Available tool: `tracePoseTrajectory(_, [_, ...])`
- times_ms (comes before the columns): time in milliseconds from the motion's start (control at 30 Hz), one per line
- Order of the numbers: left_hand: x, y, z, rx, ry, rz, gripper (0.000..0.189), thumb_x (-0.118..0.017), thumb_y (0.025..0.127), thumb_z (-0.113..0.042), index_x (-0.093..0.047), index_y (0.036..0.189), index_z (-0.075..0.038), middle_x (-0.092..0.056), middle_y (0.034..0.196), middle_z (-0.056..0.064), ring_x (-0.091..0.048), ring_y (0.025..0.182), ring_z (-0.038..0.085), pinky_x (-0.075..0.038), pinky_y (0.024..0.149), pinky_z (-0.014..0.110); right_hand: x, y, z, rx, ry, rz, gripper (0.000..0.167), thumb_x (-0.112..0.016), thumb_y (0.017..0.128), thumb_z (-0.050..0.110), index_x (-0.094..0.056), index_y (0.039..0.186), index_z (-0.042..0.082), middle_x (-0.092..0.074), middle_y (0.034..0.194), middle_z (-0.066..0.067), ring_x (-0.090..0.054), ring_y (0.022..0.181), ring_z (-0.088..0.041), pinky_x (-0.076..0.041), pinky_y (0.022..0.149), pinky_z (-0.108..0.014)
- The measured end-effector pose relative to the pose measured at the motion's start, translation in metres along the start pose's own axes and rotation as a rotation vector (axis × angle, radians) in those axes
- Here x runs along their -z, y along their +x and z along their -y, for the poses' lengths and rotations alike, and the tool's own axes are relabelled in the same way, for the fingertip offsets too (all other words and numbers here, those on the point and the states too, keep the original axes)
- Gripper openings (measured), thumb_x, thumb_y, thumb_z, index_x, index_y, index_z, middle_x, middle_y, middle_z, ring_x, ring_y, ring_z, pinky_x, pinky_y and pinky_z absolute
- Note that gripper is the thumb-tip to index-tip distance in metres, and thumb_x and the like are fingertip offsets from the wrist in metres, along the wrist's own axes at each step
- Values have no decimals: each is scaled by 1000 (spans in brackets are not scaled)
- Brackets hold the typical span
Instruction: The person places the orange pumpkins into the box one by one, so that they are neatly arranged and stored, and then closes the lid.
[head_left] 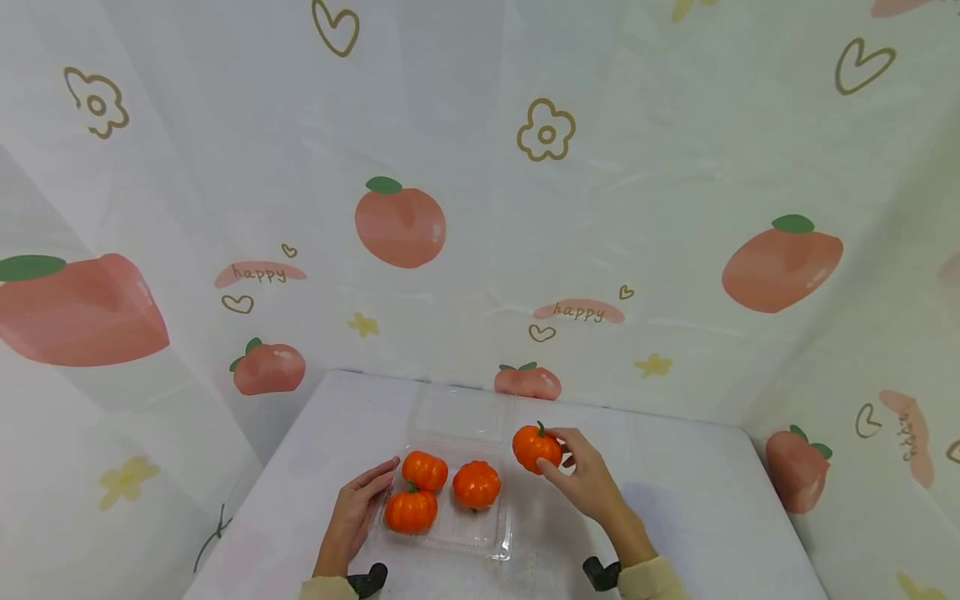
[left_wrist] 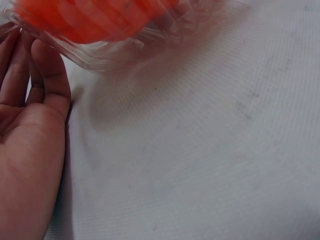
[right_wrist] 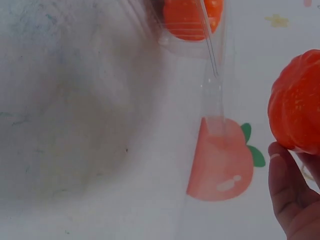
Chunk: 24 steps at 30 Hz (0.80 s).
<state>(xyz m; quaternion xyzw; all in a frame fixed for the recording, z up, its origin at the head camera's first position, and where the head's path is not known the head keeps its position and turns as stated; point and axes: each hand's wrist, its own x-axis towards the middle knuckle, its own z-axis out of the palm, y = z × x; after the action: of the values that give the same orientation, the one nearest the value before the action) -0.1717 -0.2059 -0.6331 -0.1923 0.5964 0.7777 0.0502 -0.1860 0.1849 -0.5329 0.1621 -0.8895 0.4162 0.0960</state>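
Observation:
A clear plastic clamshell box (head_left: pixel 487 546) lies with its lid (head_left: pixel 465 412) folded back. Inside it sit three small orange pumpkins: one at the back left (head_left: pixel 425 471), one at the front left (head_left: pixel 411 512) and one on the right (head_left: pixel 476 485). My left hand (head_left: pixel 356 512) rests its fingers along the box's left wall; the left wrist view shows its fingertips (left_wrist: pixel 47 55) against the clear plastic. Between thumb and fingers, my right hand (head_left: pixel 592 483) pinches another orange pumpkin (head_left: pixel 536 448), stem up, to the right of the box. That pumpkin (right_wrist: pixel 297 102) also shows in the right wrist view.
The box stands on a white-covered table (head_left: pixel 675 508). Behind and beside the table hangs a white curtain (head_left: pixel 465 325) printed with peaches, hearts and flowers. A thin dark green strand (head_left: pixel 217 529) shows at the table's left side.

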Motion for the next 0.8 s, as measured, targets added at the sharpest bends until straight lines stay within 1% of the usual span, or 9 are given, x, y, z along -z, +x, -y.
tracePoseTrajectory(133, [1, 0, 1, 3, -1, -2, 53, -78, 90, -22, -64, 137, -5, -75, 124, -9, -66, 105, -10, -54, 94, 14, -4, -1, 5, 8, 28, 31, 44, -79, 89, 27, -63, 129, 19, -66, 120, 7, -59, 95, -7, -57, 77, -25])
tracePoseTrajectory(300, [1, 0, 1, 1, -21, 1, 52, -77, 90, -21, -64, 138, -5, -75, 123, -10, -66, 105, -9, -55, 93, 13, -10, -4, 11, 21, 41, 70, 41, -78, 90, 28, -63, 128, 18, -67, 116, 7, -58, 92, -4, -58, 77, -29])
tracePoseTrajectory(467, [1, -1, 2, -2, -23, 5, 51, -76, 91, -21, -64, 138, -5, -75, 122, -11, -67, 105, -9, -55, 92, 12, -15, -8, 18, 16, 57, 122, 41, -75, 93, 34, -62, 128, 17, -67, 116, 6, -59, 94, -6, -57, 78, -27])
tracePoseTrajectory(567, [1, -2, 2, -3, -22, 1, 51, -76, 91, -20, -64, 137, -4, -75, 122, -10, -67, 105, -9, -55, 92, 13, -18, -9, 22, -1, 66, 164, 42, -72, 94, 39, -61, 130, 18, -67, 118, 7, -59, 96, -6, -57, 80, -27])
tracePoseTrajectory(667, [1, -1, 1, -4, -12, 1, 51, -76, 91, -22, -63, 138, -5, -75, 124, -9, -66, 105, -10, -54, 94, 14, -22, -10, 24, -22, 75, 198, 43, -68, 97, 43, -59, 131, 19, -65, 117, 11, -58, 97, -6, -57, 83, -27])
tracePoseTrajectory(800, [1, 0, 1, 3, 3, 5, 53, -77, 91, -25, -63, 139, -7, -73, 128, -8, -65, 106, -11, -50, 100, 18, -27, -13, 25, -24, 84, 240, 43, -63, 99, 47, -58, 133, 20, -64, 116, 12, -57, 98, -5, -56, 84, -27])
